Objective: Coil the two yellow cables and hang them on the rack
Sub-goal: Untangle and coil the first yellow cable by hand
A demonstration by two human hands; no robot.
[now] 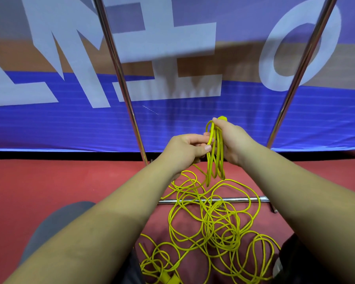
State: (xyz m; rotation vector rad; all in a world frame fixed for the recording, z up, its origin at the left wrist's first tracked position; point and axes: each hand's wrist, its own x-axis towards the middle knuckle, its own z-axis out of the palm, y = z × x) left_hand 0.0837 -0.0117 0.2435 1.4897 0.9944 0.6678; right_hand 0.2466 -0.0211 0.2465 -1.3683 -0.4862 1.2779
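knee: grey-clad leg (55,222) at lower left, nearest the camera, above the red floor (49,181)
floor plug: yellow connector (168,278) at the bottom edge, lying on the floor, joined to the tangle
loose cable: yellow tangle (213,222) spread on the red floor between the two forearms in many overlapping loops; cannot tell where one cable ends and the other starts
rack base bar: chrome bar (252,200) lying flat on the floor, with several loops of the tangle crossing over it
coil: bundle of narrow yellow loops (214,160) held up off the floor between both hands, hanging down toward the tangle; one strand runs from it down to the floor
left hand: left hand (184,148) has fingers curled, thumb and fingers pinching a strand at the coil's left side
right hand: right hand (232,142) is wrapped round the top of the coil, gripping it; a yellow plug end (222,118) pokes out above its fingers
left upright: chrome pole (119,72) rising from the floor just behind the left hand, leaning left toward the top
right upright: chrome pole (301,72), well right of the hands, leaning right
banner: blue backdrop (49,124) with large white letters, behind the poles, farthest back
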